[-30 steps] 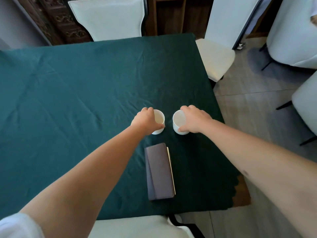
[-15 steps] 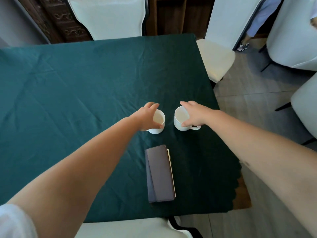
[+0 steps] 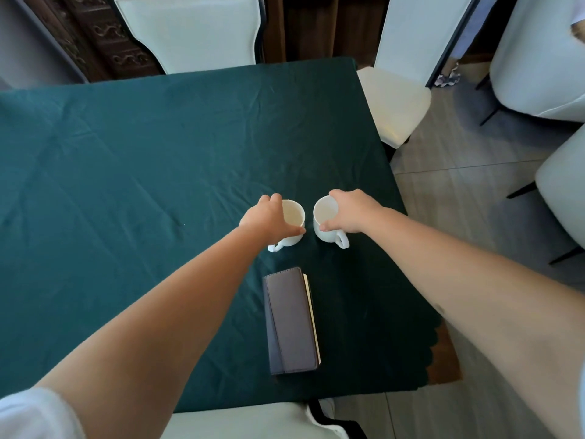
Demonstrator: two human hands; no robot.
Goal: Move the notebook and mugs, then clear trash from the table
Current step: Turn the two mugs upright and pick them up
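Observation:
Two white mugs stand side by side on the green tablecloth (image 3: pixel 126 172). My left hand (image 3: pixel 267 218) is wrapped around the left mug (image 3: pixel 292 217), whose handle points toward me at the lower left. My right hand (image 3: pixel 351 213) grips the right mug (image 3: pixel 324 213) from its right side, thumb on the front wall; its handle points toward me at the lower right. Both mugs look empty inside. A closed dark purple notebook (image 3: pixel 291 321) lies just in front of the mugs, lengthwise, near the table's front edge.
White-covered chairs surround the table: one at the far side (image 3: pixel 190 30), one at the right (image 3: pixel 395 99), one under me at the front (image 3: pixel 240 421). More chairs (image 3: pixel 538 58) stand on the grey floor to the right. The table's right edge runs close beside the right mug.
Both hands opened briefly around the mugs half a second ago and have now closed on them again. The mugs have turned so their handles point toward me. The notebook has not moved.

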